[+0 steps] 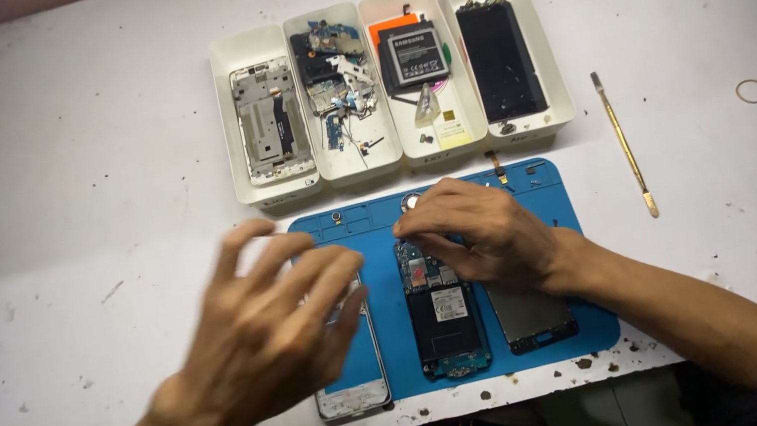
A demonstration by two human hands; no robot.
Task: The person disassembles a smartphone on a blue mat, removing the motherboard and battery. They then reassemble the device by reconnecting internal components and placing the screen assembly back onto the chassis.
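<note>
Right hand (489,236) curled, fingertips pinching at top edge of opened dark rectangular phone body with exposed circuit board (444,309), centre of blue rubber work mat (556,185) on white bench (42,195). Left hand (276,336) blurred, fingers spread, empty, above white phone frame (354,389). Best: steady body, small precise pinch.

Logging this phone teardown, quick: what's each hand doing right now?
Left hand: open, fingers spread, blurred, holding nothing, above the silver frame.
Right hand: fingers curled on the opened phone; grip cannot be told.
</note>
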